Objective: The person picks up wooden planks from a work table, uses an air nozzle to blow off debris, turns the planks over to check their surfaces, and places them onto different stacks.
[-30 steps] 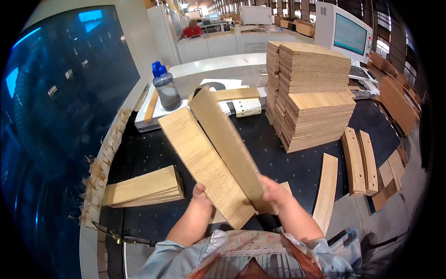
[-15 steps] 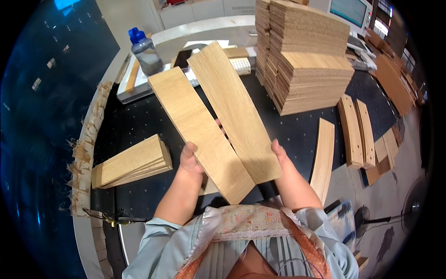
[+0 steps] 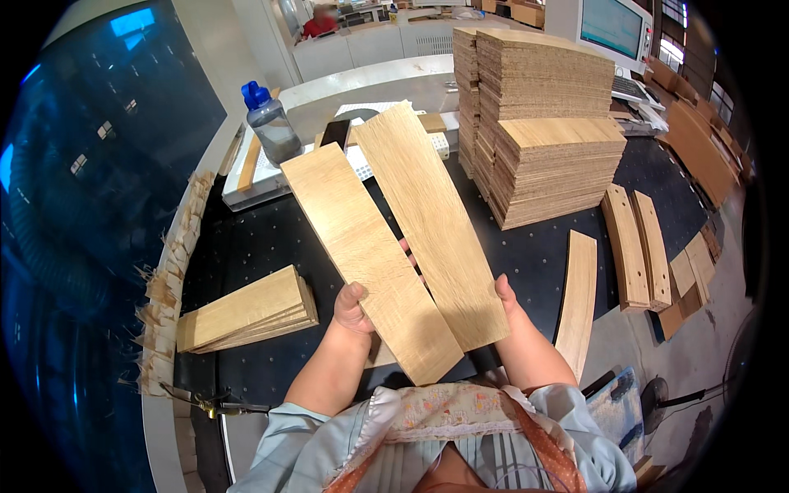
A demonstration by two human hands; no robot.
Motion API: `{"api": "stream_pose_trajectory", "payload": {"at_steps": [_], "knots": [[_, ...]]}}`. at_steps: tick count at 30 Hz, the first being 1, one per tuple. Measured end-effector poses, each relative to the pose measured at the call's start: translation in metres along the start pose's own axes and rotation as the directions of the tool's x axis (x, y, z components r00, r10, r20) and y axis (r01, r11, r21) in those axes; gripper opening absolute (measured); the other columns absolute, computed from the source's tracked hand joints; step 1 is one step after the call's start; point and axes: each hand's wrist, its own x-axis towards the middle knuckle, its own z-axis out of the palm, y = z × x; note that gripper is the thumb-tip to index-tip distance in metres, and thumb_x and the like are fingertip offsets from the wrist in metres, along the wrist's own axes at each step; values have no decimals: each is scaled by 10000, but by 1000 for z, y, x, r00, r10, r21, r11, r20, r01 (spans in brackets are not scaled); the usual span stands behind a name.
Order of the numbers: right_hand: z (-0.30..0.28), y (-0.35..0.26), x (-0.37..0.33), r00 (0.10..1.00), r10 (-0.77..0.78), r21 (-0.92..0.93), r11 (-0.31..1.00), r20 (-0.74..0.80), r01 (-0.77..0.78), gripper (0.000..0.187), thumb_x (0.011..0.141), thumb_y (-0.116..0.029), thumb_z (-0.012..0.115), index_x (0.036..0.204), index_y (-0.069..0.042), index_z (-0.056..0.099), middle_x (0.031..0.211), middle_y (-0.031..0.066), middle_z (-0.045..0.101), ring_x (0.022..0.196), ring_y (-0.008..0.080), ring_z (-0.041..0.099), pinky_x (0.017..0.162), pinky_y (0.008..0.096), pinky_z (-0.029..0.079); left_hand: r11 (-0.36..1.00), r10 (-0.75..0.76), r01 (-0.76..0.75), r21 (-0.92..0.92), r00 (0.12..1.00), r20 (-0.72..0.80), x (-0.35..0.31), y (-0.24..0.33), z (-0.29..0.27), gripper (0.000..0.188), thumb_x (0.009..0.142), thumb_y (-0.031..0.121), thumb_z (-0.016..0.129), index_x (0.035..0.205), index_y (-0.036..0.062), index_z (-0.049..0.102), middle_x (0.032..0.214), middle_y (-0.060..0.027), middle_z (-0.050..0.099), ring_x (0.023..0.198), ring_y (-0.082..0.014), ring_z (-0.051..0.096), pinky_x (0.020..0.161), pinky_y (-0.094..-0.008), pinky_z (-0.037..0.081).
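Two long, light-brown wood-grain boards are held up in front of me, splayed in a narrow V with their near ends together. My left hand (image 3: 353, 309) grips the left board (image 3: 374, 259) by its outer edge, thumb on top. The right board (image 3: 436, 234) is gripped along its outer edge by my right hand (image 3: 511, 306), thumb up at the side. Some fingertips show in the gap between the boards; the other fingers are hidden underneath. To the left lies a small stack of similar boards (image 3: 246, 311) on the black table.
A tall stack of boards (image 3: 559, 164) stands at the back right. Single boards (image 3: 578, 300) and drilled wooden strips (image 3: 629, 246) lie to the right. A blue-capped water bottle (image 3: 274, 127) and a dark phone (image 3: 334, 134) stand and lie behind. A monitor (image 3: 612, 29) is far right.
My view has tipped up slightly, so the scene sits lower in the picture. Both hands still hold the two boards in nearly the same V.
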Motion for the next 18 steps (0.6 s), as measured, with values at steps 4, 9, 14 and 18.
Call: {"api": "stream_pose_trajectory", "payload": {"at_steps": [4,9,14,18], "knots": [[1,-6,-4,1000,24,-16,1000,14,-23,916,759,-414,694,1448,6,260,1418,200,402,1281,299,445,1047,427,372,1000,10,-8,-30,999,40,1,1,3,983,626,321,821,1426,55,315,1387,-187,427,1247,-355,462,1000,-540,431],[-1,-12,-14,997,81,-41,996,4,-81,881,763,-313,706,1447,11,256,1416,201,406,1279,303,450,1051,425,369,993,60,-51,-103,994,86,-2,0,17,871,667,270,756,1398,21,353,1337,-164,478,1191,-334,516,975,-492,468],[0,-7,-17,981,183,-6,983,-68,-184,834,747,-115,719,1434,28,269,1384,171,462,1258,275,484,1054,404,372,986,-15,18,-165,1000,18,-12,-7,10,865,689,364,770,1383,23,382,1255,-161,555,1143,-330,557,953,-475,480],[5,6,-7,977,210,1,978,-31,-210,864,737,-154,765,1432,14,280,1379,140,470,1260,251,480,1051,387,375,989,-16,13,-148,1000,-20,-10,-15,-1,797,737,375,757,1365,34,405,1287,-158,541,1161,-321,548,950,-473,479]]}}
